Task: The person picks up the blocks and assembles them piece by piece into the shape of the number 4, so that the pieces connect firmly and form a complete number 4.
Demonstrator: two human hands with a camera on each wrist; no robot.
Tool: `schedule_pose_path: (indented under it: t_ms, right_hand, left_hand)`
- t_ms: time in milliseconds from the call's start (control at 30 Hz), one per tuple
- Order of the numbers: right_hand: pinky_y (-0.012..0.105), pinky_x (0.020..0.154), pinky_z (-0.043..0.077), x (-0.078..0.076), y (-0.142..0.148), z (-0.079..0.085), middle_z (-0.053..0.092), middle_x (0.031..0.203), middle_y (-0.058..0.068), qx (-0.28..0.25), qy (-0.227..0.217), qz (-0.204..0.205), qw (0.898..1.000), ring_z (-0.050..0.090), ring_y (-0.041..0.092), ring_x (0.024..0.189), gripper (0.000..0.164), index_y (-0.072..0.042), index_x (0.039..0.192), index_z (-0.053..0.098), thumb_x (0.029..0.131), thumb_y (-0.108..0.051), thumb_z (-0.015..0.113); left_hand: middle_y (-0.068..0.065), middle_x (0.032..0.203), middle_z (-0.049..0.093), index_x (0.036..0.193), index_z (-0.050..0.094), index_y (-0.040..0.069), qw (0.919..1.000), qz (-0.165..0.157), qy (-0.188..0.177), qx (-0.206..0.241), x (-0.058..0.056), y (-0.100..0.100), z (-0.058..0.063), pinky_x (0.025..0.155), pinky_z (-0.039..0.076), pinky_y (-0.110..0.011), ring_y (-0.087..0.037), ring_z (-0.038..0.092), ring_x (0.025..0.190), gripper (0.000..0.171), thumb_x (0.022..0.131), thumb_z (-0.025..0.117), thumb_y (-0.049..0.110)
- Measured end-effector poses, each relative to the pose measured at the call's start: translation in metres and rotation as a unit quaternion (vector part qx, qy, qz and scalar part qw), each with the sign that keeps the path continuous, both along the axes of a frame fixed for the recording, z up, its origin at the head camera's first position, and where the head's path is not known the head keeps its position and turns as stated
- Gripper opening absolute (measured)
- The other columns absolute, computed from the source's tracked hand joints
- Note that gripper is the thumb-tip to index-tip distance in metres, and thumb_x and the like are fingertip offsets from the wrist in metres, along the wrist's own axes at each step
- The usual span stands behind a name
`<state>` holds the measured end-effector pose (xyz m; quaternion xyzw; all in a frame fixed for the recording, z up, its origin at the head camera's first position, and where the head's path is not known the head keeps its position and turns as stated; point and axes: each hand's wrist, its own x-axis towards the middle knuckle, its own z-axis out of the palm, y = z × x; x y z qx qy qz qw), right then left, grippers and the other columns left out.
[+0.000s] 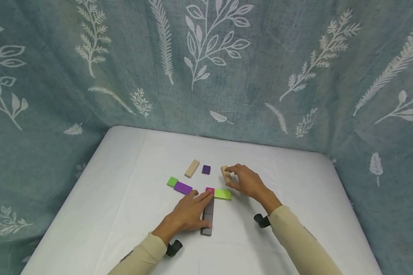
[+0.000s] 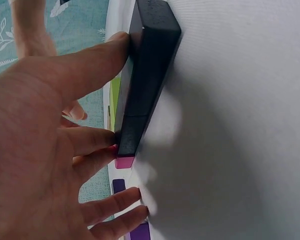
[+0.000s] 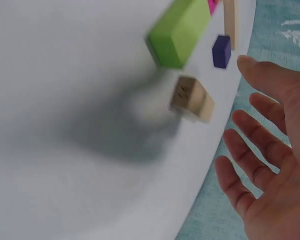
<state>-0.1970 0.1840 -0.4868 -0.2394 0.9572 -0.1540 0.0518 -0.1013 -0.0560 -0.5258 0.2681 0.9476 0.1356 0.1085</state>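
Note:
My left hand (image 1: 191, 212) lies over a row of dark grey blocks (image 1: 209, 208) on the white table. Its thumb touches the row near the close end, while the extended index and middle fingers reach the pink block (image 1: 210, 189) at the far end. A lime green block (image 1: 223, 194) sits to the right of the pink one. Above a plain wooden block (image 1: 224, 172) hovers my right hand (image 1: 246, 182), thumb and fingers spread around it. In the right wrist view that hand is apart from the wooden block (image 3: 192, 100), and its palm holds nothing.
Left of the row, a purple block (image 1: 183, 187) meets a green block (image 1: 172, 181) end to end. Farther back lie another wooden block (image 1: 192, 168) and a dark purple block (image 1: 206, 169). A patterned teal curtain (image 1: 247, 107) hangs behind the table.

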Motion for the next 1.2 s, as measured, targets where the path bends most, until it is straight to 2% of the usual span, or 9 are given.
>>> schedule_pose_path:
  t_ms: [167, 333, 500, 700, 800, 1000, 1200]
  right_hand:
    - [0.060, 0.099, 0.048, -0.017, 0.004, 0.007, 0.055, 0.144, 0.011, 0.001, -0.045, -0.005, 0.999, 0.051, 0.035, 0.131, 0.071, -0.015, 0.146, 0.054, 0.084, -0.032, 0.084]
    - [0.063, 0.105, 0.041, -0.032, 0.003, 0.010, 0.045, 0.154, 0.012, 0.009, -0.096, -0.002, 0.995, 0.042, 0.038, 0.138, 0.086, -0.017, 0.154, 0.043, 0.081, -0.032, 0.087]
    - [0.064, 0.107, 0.038, -0.040, -0.001, 0.010, 0.041, 0.157, 0.013, 0.016, -0.142, -0.001, 0.990, 0.038, 0.040, 0.141, 0.091, -0.018, 0.156, 0.039, 0.081, -0.029, 0.087]
    - [0.064, 0.108, 0.037, -0.041, -0.002, 0.006, 0.042, 0.155, 0.014, 0.022, -0.184, -0.017, 0.983, 0.041, 0.038, 0.138, 0.092, -0.018, 0.158, 0.036, 0.081, -0.025, 0.087]
    - [0.063, 0.107, 0.038, -0.040, -0.002, 0.001, 0.044, 0.153, 0.015, 0.029, -0.194, -0.021, 0.980, 0.045, 0.037, 0.133, 0.093, -0.017, 0.158, 0.035, 0.081, -0.026, 0.087]
    - [0.061, 0.100, 0.045, -0.041, -0.002, -0.007, 0.048, 0.148, 0.015, 0.039, -0.180, -0.012, 0.983, 0.050, 0.036, 0.123, 0.092, -0.013, 0.157, 0.037, 0.080, -0.025, 0.087]
    - [0.062, 0.102, 0.043, -0.041, -0.001, -0.006, 0.047, 0.150, 0.015, 0.039, -0.166, -0.010, 0.985, 0.048, 0.038, 0.129, 0.086, -0.012, 0.155, 0.040, 0.082, -0.021, 0.086]
  left_hand:
    - [0.000, 0.162, 0.035, 0.158, 0.037, 0.015, 1.0000, -0.002, -0.003, 0.004, 0.001, 0.000, 0.003, 0.116, 0.033, -0.050, -0.034, 0.036, 0.143, 0.092, 0.085, 0.074, 0.058]
    - [0.001, 0.163, 0.034, 0.159, 0.036, 0.016, 1.0000, 0.000, -0.002, 0.002, 0.000, 0.000, 0.002, 0.117, 0.032, -0.050, -0.035, 0.035, 0.144, 0.092, 0.085, 0.073, 0.059]
    - [0.001, 0.163, 0.034, 0.159, 0.036, 0.016, 1.0000, -0.003, 0.002, -0.002, 0.000, 0.000, -0.001, 0.117, 0.032, -0.050, -0.035, 0.035, 0.144, 0.093, 0.085, 0.073, 0.060]
    - [0.001, 0.163, 0.034, 0.159, 0.036, 0.016, 1.0000, -0.003, 0.005, -0.002, 0.001, 0.000, 0.001, 0.117, 0.032, -0.050, -0.035, 0.036, 0.144, 0.093, 0.085, 0.073, 0.060]
    - [0.002, 0.162, 0.035, 0.158, 0.037, 0.016, 1.0000, -0.001, 0.004, -0.002, 0.002, 0.000, 0.002, 0.116, 0.034, -0.050, -0.034, 0.036, 0.143, 0.093, 0.084, 0.073, 0.060]
    - [0.002, 0.162, 0.035, 0.158, 0.037, 0.017, 1.0000, -0.001, 0.002, 0.001, 0.002, 0.000, 0.001, 0.115, 0.034, -0.050, -0.034, 0.036, 0.143, 0.094, 0.084, 0.074, 0.060]
    - [0.001, 0.163, 0.034, 0.158, 0.037, 0.017, 1.0000, 0.001, 0.005, -0.002, 0.001, 0.000, 0.001, 0.116, 0.034, -0.050, -0.033, 0.035, 0.143, 0.094, 0.084, 0.073, 0.060]
